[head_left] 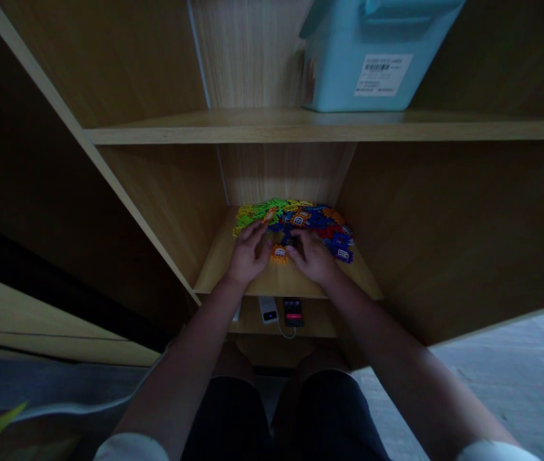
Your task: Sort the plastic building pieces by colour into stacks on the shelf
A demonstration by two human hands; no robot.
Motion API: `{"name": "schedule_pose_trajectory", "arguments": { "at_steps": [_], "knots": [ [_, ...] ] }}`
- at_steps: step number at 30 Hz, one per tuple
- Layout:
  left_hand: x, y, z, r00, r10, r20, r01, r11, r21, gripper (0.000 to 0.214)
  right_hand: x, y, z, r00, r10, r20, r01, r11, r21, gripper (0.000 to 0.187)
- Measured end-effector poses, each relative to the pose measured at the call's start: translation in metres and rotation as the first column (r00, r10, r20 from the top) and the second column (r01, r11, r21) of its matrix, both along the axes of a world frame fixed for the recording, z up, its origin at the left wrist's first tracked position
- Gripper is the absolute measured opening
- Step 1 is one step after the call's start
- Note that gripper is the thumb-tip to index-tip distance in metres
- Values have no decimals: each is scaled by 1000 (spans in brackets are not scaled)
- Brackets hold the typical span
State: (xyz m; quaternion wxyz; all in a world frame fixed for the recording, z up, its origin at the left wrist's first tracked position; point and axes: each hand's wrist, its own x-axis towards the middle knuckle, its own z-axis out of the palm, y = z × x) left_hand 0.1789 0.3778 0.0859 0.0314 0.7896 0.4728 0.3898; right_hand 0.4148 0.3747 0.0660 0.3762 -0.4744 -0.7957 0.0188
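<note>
Colourful interlocking plastic building pieces (320, 221) lie in a flat heap at the back of a wooden shelf (209, 274). Greens and yellows are on the left, blues, reds and some orange on the right. My left hand (251, 251) rests at the near left of the heap, its fingers stretched out over the green pieces. Opposite it, my right hand (313, 255) has thumb and forefinger bent round a dark blue piece (291, 241), dim and partly hidden. Between the two hands sits an orange piece with a white window pattern (279, 253).
A light blue plastic bin (339, 70) with a barcode label stands on the upper shelf (233, 131). Below the hands, a white power bank (268, 310) and a phone (294, 312) with a lit screen lie on a lower ledge, joined by a cable. Wooden side walls flank the compartment.
</note>
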Motion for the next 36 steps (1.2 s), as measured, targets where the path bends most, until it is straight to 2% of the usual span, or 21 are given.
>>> {"name": "schedule_pose_trajectory", "arguments": {
  "at_steps": [5,12,17,22,29,34,36],
  "knots": [
    [4,-8,1,980,-133,-145,144,988,64,57,3,-3,6,993,35,-113,-30,998,52,47],
    [6,-7,-9,936,-272,-225,321,920,225,61,3,-3,0,960,116,-253,-92,990,106,52],
    [8,-9,-10,895,-319,-311,391,897,206,59,3,-4,0,927,125,-353,-97,991,95,47],
    [9,-10,-7,872,-350,-343,426,887,179,57,2,-7,3,928,106,-357,-78,993,93,42],
    [9,-11,-5,871,-370,-324,435,887,157,57,3,-5,5,956,134,-260,-109,988,109,33],
    [11,-13,-3,883,-379,-276,430,890,154,46,4,-3,8,957,178,-229,-145,977,154,34],
    [11,-12,-4,910,-344,-231,386,907,167,37,4,-3,10,957,186,-222,-147,972,182,33]
  ]
}}
